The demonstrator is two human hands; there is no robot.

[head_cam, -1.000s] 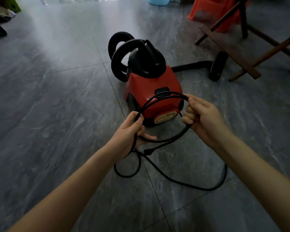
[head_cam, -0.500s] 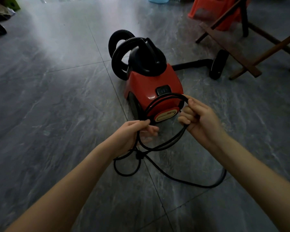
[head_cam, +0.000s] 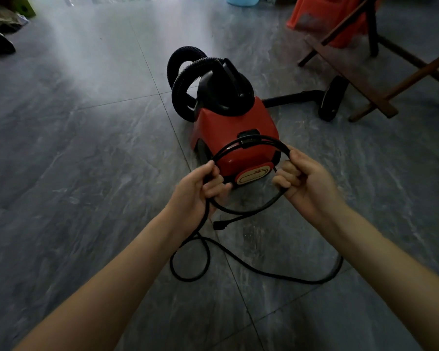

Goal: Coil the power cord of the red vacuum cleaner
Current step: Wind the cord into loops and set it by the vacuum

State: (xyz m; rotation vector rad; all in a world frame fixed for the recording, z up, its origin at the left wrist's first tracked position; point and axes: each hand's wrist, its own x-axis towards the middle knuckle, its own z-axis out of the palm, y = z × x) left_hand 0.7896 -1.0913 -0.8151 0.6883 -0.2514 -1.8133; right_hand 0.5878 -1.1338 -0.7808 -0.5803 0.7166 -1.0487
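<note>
1. Grey tiled floor (head_cam: 86,173) — power cord (head_cam: 249,211) partly coiled, one loop held up above it, just before the red vacuum cleaner (head_cam: 238,127).
2. Left hand (head_cam: 198,191), right hand (head_cam: 307,183): fingers curled round opposite sides of the loop.
3. Slack: drops from the left hand, lies on the floor nearer the person, sweeping rightward — left hand is closer.
4. Plug (head_cam: 218,225): dangles beneath the loop.

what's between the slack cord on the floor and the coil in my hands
Nothing visible. The left hand and right hand both grip the coil of power cord; the slack lies on the floor before the red vacuum cleaner, crossing itself once below the left hand. The plug hangs free.
</note>
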